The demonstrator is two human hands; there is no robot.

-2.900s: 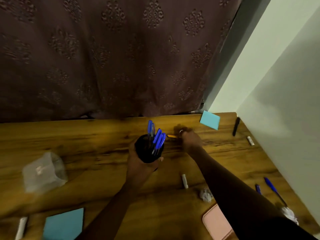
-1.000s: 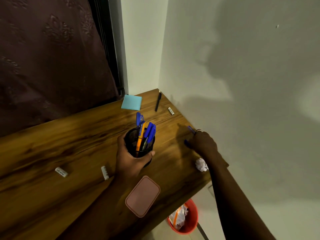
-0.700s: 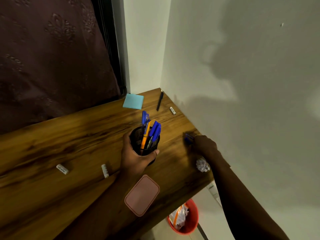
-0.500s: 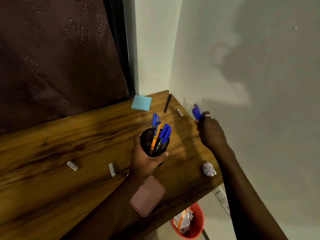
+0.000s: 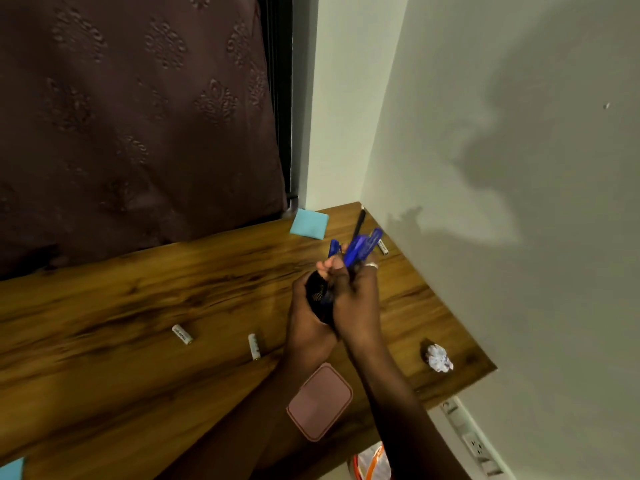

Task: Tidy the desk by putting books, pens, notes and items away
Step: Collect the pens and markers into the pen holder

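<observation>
- Since half a second ago, the right hand (image 5: pixel 356 301) has swung from the wall across to the pen holder (image 5: pixel 316 293), its fingers curled round blue pens (image 5: pixel 362 245) at the holder's mouth.
- The left hand (image 5: pixel 304 329) wraps the black mesh holder, over the wooden desk (image 5: pixel 138 306).
- A pink case (image 5: pixel 320 400) lies under the forearms, and crumpled paper (image 5: pixel 439 357) sits near the right edge.

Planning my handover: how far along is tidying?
Done: one blue pen looks seated in the pen cup, held by the left hand. In hand: the right hand grips a blue pen bundle at its mouth. Left: black pen, blue notes, crumpled paper, pink case, three white cylinders.
</observation>
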